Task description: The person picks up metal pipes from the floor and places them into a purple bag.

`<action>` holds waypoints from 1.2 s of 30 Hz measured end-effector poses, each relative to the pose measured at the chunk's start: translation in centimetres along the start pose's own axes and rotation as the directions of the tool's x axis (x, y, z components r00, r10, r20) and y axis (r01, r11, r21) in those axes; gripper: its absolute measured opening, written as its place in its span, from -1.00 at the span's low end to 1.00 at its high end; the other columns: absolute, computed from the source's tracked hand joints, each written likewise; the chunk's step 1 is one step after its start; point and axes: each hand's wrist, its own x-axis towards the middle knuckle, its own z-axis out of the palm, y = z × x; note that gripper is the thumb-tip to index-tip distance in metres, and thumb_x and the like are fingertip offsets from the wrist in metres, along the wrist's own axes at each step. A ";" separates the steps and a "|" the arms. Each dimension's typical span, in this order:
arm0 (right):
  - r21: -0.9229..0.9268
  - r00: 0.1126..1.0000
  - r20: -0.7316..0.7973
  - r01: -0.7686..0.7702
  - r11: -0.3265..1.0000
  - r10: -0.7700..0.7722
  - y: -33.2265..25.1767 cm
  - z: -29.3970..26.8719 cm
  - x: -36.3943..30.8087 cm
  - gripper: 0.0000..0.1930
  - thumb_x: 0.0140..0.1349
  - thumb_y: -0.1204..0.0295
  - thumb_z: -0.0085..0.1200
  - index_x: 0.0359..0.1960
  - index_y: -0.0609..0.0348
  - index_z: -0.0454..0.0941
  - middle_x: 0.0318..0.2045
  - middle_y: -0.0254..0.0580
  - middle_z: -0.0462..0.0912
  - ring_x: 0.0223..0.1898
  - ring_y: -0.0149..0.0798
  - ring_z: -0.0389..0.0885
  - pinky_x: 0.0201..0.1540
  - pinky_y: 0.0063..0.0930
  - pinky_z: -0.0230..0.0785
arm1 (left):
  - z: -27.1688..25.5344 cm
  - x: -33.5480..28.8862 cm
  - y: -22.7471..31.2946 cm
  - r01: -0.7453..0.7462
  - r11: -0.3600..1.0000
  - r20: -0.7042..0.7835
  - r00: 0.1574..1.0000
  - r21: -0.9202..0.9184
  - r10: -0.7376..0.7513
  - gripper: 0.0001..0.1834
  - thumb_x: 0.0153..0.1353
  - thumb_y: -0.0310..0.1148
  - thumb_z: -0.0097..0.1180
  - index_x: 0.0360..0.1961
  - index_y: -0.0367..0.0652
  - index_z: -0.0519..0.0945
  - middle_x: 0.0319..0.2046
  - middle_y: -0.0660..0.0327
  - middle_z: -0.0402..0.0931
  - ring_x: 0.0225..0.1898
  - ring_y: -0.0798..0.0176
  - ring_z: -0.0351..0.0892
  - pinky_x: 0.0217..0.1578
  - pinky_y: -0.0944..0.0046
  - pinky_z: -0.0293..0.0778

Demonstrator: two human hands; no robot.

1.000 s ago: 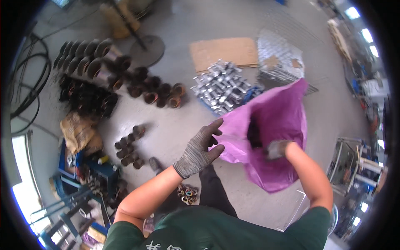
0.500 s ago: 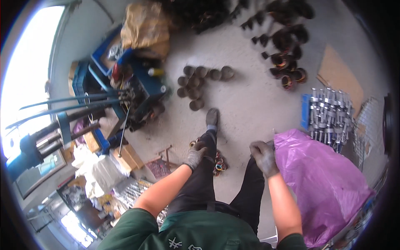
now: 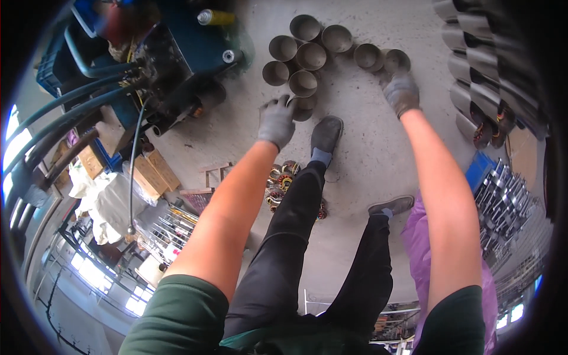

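Several dark metal cylinders (image 3: 311, 56), hollow and open at the top, stand in a loose cluster on the floor ahead of my feet. My left hand (image 3: 277, 123), in a grey glove, is reaching toward the nearest metal cylinder (image 3: 303, 108) with its fingers apart. Its fingertips lie at that cylinder's left edge; whether they touch cannot be told. On the right, my gloved right hand (image 3: 402, 94) is at the near side of the rightmost metal cylinder (image 3: 397, 61). Its fingers are blurred against the cylinder, so their grip is unclear.
Copper-wound rings (image 3: 283, 180) lie beside my left leg. A blue machine (image 3: 183, 47) with a spray can (image 3: 216, 18) stands at the left. More dark cylinders (image 3: 473, 65), a blue crate (image 3: 478, 170) of metal parts and a purple bag (image 3: 419, 242) are at the right.
My view has moved closer to the cylinders as I bend forward. Both hands have left my legs and stretched ahead to the cluster, the left to its near end, the right to its right end.
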 end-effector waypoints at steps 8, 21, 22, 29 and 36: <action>-0.117 0.999 0.041 0.003 0.993 0.002 0.7 6.1 9.0 -0.06 0.20 0.39 0.22 0.58 -0.49 -0.01 0.61 -0.10 -0.07 0.35 0.13 0.45 0.33 -0.04 0.43 | 4.4 7.8 -0.4 -0.030 0.995 -0.059 0.998 0.099 0.036 -0.39 0.12 -0.28 0.25 0.26 0.07 0.50 0.27 0.12 0.46 0.24 -0.11 0.47 0.27 -0.18 0.29; -0.345 0.829 0.254 0.558 0.755 -0.497 -4.5 5.6 9.8 0.03 0.04 0.79 0.15 0.49 -0.58 0.19 0.62 -0.43 -0.14 0.11 0.05 0.66 0.27 -0.15 0.55 | 4.4 10.0 -3.8 -0.253 0.967 -0.296 0.927 -0.039 0.231 -0.13 0.03 -0.23 0.38 0.42 0.39 0.33 0.48 0.04 0.11 0.04 -0.21 0.60 -0.14 -0.12 0.59; -0.356 0.830 0.260 0.557 0.750 -0.493 -4.7 4.6 10.2 0.03 0.04 0.79 0.15 0.49 -0.58 0.19 0.62 -0.43 -0.14 0.11 0.05 0.66 0.27 -0.15 0.55 | 3.3 10.4 -2.7 -0.257 0.965 -0.301 0.925 -0.051 0.230 -0.13 0.03 -0.23 0.38 0.42 0.39 0.33 0.48 0.04 0.11 0.04 -0.21 0.60 -0.14 -0.12 0.59; -0.277 0.698 0.402 0.709 0.648 -0.592 -9.6 3.3 10.9 0.00 0.05 0.75 0.16 0.49 -0.54 0.19 0.61 -0.41 -0.09 0.11 0.06 0.65 0.27 -0.14 0.53 | 0.1 12.7 -1.1 -0.115 0.987 0.088 0.988 -0.112 0.125 0.08 -0.08 -0.28 0.50 0.48 0.47 0.22 0.59 -0.05 -0.21 0.01 -0.25 0.65 0.01 -0.12 0.67; -0.249 0.626 0.529 0.760 0.600 -0.573 -13.2 2.4 12.0 -0.03 0.06 0.72 0.16 0.49 -0.50 0.20 0.60 -0.38 -0.04 0.12 0.08 0.63 0.27 -0.13 0.52 | 0.7 12.7 -1.9 0.070 0.976 0.070 0.996 -0.208 -0.057 0.13 -0.18 -0.28 0.53 0.47 0.45 0.23 0.57 -0.07 -0.20 0.07 -0.26 0.61 0.08 -0.09 0.63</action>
